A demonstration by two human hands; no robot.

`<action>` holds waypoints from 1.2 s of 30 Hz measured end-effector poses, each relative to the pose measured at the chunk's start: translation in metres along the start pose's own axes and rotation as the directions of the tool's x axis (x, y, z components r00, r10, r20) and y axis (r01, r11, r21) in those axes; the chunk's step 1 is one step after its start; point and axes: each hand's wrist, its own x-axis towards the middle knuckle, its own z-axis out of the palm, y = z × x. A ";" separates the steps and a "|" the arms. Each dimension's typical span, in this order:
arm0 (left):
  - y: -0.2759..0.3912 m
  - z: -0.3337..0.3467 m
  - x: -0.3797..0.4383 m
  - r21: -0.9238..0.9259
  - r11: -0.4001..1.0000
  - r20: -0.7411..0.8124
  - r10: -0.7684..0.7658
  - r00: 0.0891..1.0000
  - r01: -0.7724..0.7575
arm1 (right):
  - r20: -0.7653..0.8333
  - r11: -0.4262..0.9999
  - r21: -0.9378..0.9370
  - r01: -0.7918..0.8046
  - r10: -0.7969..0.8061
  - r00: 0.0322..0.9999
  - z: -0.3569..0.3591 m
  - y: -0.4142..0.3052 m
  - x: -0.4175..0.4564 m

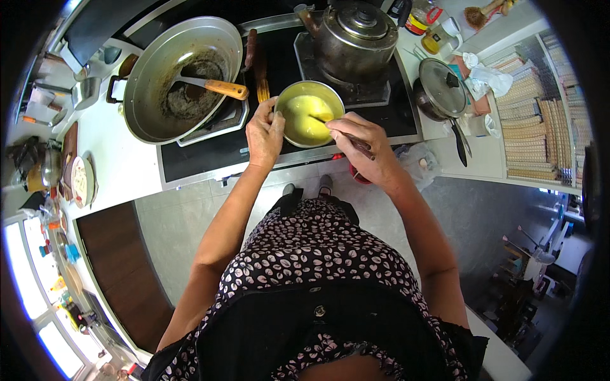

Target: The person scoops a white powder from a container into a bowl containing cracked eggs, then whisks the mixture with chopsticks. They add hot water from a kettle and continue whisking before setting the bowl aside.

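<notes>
A round metal bowl (pixel 291 136) with yellow liquid, likely beaten egg (pixel 305 128), is in front of me over the near edge of the stove. My left hand (pixel 266 135) grips its left rim, thumb on the inner side and fingers outside. In my right hand (pixel 364 143) is a pair of dark chopsticks (pixel 357 144), their tips down in the yellow liquid. The bowl's underside is hidden, so I cannot tell whether it rests on the stove. To its left a large wok (pixel 143 109) sits on a burner, holding a spatula (pixel 224 88) with a wooden handle.
A metal kettle (pixel 355 52) stands on the right burner of the black stove (pixel 200 159). Farther right are a lidded saucepan (pixel 441 90), its handle jutting towards me, and an oil jug (pixel 438 38). A plate of pale food (pixel 82 181) lies on the left counter (pixel 119 166).
</notes>
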 end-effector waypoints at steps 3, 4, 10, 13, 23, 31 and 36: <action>-0.026 0.001 0.002 -0.046 0.998 -0.030 -0.051 0.998 0.049 | -0.047 0.960 0.252 -0.123 0.140 0.989 0.016 0.026 0.000; -0.030 0.003 0.003 -0.054 0.997 -0.051 -0.057 0.997 0.054 | -0.101 0.955 0.275 -0.115 0.147 0.984 0.019 0.035 0.003; -0.069 0.016 0.009 -0.093 0.995 -0.109 -0.044 0.993 0.034 | -0.126 0.917 0.325 -0.233 0.286 0.950 0.023 0.064 0.006; -0.073 0.020 0.010 -0.077 0.996 -0.116 -0.056 0.992 0.047 | -0.086 0.869 0.350 -0.350 0.402 0.912 0.026 0.073 0.010; -0.073 0.027 0.016 -0.002 0.998 -0.172 -0.060 0.983 0.060 | 0.098 0.988 0.152 -0.013 -0.002 0.995 0.067 0.082 0.040; -0.094 0.020 0.020 0.058 0.996 -0.188 -0.050 0.981 0.062 | 0.354 0.875 -0.409 0.259 -0.110 0.929 0.058 0.080 0.042; -0.094 0.031 0.021 0.121 0.993 -0.237 0.041 0.971 -0.013 | 0.273 0.980 -0.059 0.190 -0.167 0.948 0.084 0.092 0.066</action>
